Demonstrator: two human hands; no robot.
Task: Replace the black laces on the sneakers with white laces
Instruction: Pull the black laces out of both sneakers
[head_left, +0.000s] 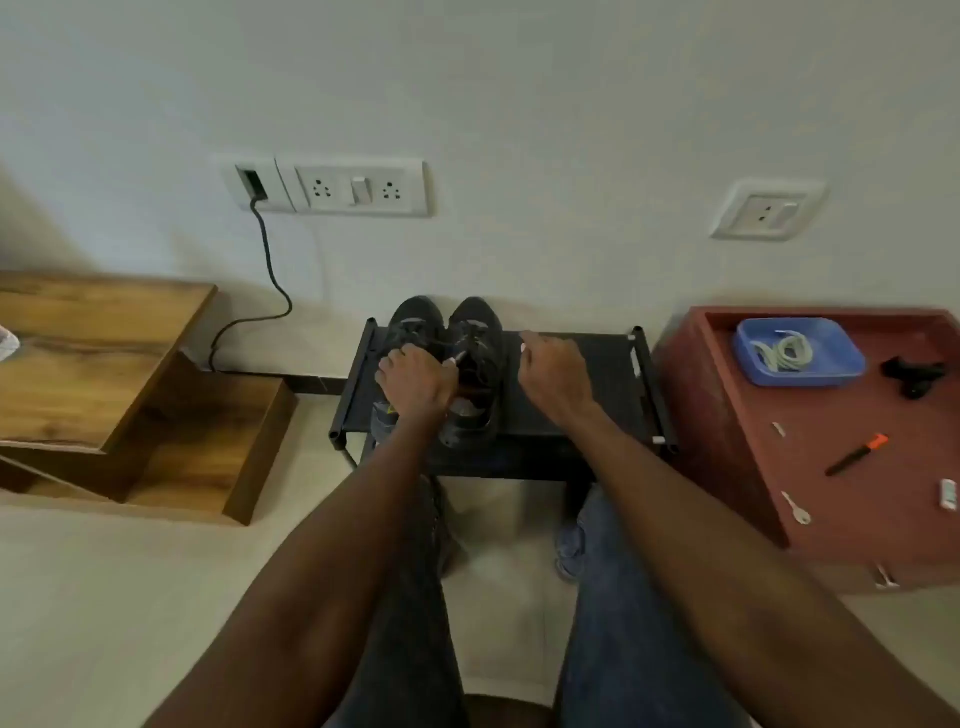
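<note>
Sneakers (447, 364) sit on black rack (571, 410). Left hand (415, 382) grips lace area of left shoe; right hand (553, 371) hovers, fingers loosely curled, empty. White laces (787, 353) wait in blue tray (831, 376). Best: steady shoe, unthread black lace eyelet by eyelet.

Left sneaker (410, 332) half under the left hand (413, 382); black laces too dark to trace.

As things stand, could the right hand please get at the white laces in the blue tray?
Probably yes: the right hand hovers over the black rack, nothing lies between it and the blue tray, and the white laces lie uncovered.
</note>
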